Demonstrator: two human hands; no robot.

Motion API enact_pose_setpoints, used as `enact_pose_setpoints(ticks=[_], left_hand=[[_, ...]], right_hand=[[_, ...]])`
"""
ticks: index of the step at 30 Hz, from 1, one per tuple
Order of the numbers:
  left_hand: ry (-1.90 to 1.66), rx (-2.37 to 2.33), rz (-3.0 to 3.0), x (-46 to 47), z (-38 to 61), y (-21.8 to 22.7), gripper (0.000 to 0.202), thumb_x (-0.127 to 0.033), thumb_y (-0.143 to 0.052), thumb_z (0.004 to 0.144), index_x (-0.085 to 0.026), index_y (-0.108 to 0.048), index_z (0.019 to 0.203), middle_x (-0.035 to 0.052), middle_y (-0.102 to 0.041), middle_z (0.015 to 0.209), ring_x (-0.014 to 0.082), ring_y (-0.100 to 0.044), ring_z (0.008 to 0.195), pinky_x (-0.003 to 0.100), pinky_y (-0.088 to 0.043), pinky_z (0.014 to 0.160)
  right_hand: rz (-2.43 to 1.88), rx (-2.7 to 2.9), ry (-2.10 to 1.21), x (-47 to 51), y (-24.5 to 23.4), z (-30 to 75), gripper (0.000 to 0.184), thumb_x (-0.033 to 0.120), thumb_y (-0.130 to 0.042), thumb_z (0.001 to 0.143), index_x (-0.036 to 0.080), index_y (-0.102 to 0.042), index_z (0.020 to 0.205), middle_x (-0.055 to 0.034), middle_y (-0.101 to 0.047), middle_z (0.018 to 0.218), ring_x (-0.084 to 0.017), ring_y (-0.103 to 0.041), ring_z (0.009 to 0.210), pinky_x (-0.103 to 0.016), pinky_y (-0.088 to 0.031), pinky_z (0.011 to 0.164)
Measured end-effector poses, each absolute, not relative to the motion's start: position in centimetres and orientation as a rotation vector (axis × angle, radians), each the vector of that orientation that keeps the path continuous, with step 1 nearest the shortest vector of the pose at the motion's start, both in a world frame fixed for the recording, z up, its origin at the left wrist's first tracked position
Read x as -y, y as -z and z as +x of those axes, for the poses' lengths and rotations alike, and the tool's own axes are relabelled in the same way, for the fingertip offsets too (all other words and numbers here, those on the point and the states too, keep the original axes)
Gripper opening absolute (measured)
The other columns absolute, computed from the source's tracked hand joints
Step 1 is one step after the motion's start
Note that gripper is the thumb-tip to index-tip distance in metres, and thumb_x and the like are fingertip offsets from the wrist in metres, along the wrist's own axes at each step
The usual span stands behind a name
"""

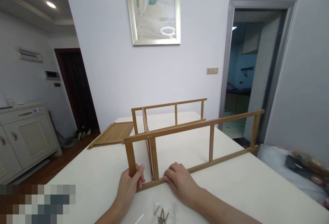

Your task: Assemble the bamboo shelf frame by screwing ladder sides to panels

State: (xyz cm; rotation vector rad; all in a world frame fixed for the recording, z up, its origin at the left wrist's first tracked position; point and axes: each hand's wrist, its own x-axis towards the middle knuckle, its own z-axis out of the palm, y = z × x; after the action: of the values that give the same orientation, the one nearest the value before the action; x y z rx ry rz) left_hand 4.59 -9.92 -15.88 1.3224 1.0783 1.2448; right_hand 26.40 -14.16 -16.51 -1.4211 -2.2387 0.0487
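A ladder-like wooden side frame (pixel 211 143) stands on its long edge across the table in front of me. My left hand (pixel 130 183) is closed around the end crosspiece at its near left corner, thumb on the inner side. On the lower rail lies my right hand (pixel 183 184), its fingers curled over the wood. Behind stands a matching wooden frame (pixel 175 114), and a thin wooden piece on edge (pixel 145 121) spans between the two. In front of my hands are several screws (pixel 162 217) on a clear plastic bag and a thin metal rod (pixel 139 218), partly cut off.
A flat wooden panel (pixel 115 133) lies at the table's left far side. The white table (pixel 257 183) reaches toward the wall. Bagged items (pixel 290 165) sit beyond its right edge, near a doorway (pixel 231 70). A cabinet (pixel 28 131) stands at left.
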Motion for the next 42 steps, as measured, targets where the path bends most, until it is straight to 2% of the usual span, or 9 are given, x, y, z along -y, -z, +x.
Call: enact_pose_setpoints(ticks=[8,13,18,22,25,29,35,39,42], left_hand=[[-1.281,-1.084,1.367,9.5,4.4,15.9,0.044,-0.059,-0.070,0.072,-0.018,-0.054,0.063,-0.0017,-0.056,0.054,0.0136,-0.052,0.050,0.026,-0.043,0.052],[-1.362,-1.071,1.380,9.7,4.2,15.2,0.045,-0.058,-0.071,0.071,-0.019,-0.056,0.085,-0.0024,-0.059,0.063,0.0157,-0.056,0.054,0.029,-0.048,0.055],[-1.616,-1.089,1.416,9.0,3.2,14.5,0.058,-0.052,-0.077,0.068,-0.020,-0.051,0.109,0.0053,-0.063,0.099,0.0224,-0.065,0.085,0.041,-0.054,0.081],[-2.085,-1.058,1.676,9.3,2.2,11.8,0.068,-0.043,-0.080,0.066,-0.022,-0.047,0.122,0.0115,-0.051,0.125,0.0304,-0.053,0.119,0.055,-0.042,0.104],[-2.303,-1.003,2.193,11.0,2.6,8.1,0.056,-0.031,-0.079,0.069,-0.019,-0.054,0.119,0.0126,-0.052,0.125,0.0321,-0.049,0.123,0.057,-0.034,0.112],[-2.139,-0.714,2.764,12.2,4.8,3.8,0.034,-0.011,-0.070,0.078,-0.020,-0.060,0.109,0.0075,-0.065,0.106,0.0248,-0.062,0.105,0.050,-0.044,0.106],[-2.128,-0.840,2.813,10.1,6.6,2.9,0.036,-0.018,-0.068,0.080,-0.017,-0.055,0.114,0.0094,-0.067,0.103,0.0253,-0.064,0.100,0.050,-0.045,0.104],[-2.088,-0.867,2.781,9.5,6.4,3.7,0.027,-0.018,-0.066,0.081,-0.018,-0.056,0.106,0.0079,-0.067,0.098,0.0228,-0.064,0.090,0.041,-0.052,0.085],[-2.092,-0.893,2.700,9.5,6.3,4.1,0.022,-0.015,-0.064,0.082,-0.018,-0.057,0.103,0.0063,-0.067,0.094,0.0203,-0.062,0.086,0.036,-0.052,0.080]], right_hand=[[-1.434,2.232,-0.071,14.1,16.6,26.4,0.021,0.027,-0.045,0.100,0.020,-0.062,0.091,-0.0049,-0.061,0.093,-0.018,-0.052,0.090,-0.032,-0.038,0.079],[-1.444,2.233,-0.090,14.2,16.3,26.4,0.020,0.028,-0.045,0.099,0.020,-0.063,0.091,-0.0048,-0.061,0.093,-0.019,-0.052,0.089,-0.032,-0.038,0.080],[-1.444,2.219,-0.100,14.3,16.4,26.5,0.021,0.029,-0.045,0.099,0.020,-0.062,0.090,-0.0045,-0.061,0.093,-0.018,-0.052,0.090,-0.032,-0.038,0.081],[-1.447,2.206,-0.097,14.2,16.6,26.5,0.021,0.030,-0.046,0.099,0.020,-0.062,0.091,-0.0044,-0.062,0.093,-0.018,-0.052,0.090,-0.031,-0.038,0.081],[-1.454,2.208,-0.095,14.3,16.6,26.5,0.022,0.031,-0.046,0.099,0.020,-0.063,0.091,-0.0047,-0.062,0.092,-0.018,-0.052,0.090,-0.031,-0.038,0.082],[-1.452,2.213,-0.092,14.4,16.4,26.5,0.022,0.031,-0.045,0.099,0.020,-0.063,0.091,-0.0051,-0.061,0.093,-0.019,-0.052,0.090,-0.032,-0.038,0.082],[-1.451,2.215,-0.086,14.3,16.4,26.6,0.021,0.030,-0.046,0.099,0.020,-0.062,0.089,-0.0045,-0.061,0.092,-0.019,-0.052,0.089,-0.032,-0.038,0.081],[-1.449,2.206,-0.075,14.3,16.7,26.6,0.023,0.030,-0.044,0.100,0.020,-0.062,0.089,-0.0042,-0.061,0.091,-0.019,-0.052,0.089,-0.032,-0.038,0.081],[-1.449,2.208,-0.065,14.3,16.7,26.6,0.022,0.029,-0.045,0.099,0.020,-0.062,0.090,-0.0047,-0.061,0.092,-0.019,-0.052,0.090,-0.032,-0.038,0.081]])
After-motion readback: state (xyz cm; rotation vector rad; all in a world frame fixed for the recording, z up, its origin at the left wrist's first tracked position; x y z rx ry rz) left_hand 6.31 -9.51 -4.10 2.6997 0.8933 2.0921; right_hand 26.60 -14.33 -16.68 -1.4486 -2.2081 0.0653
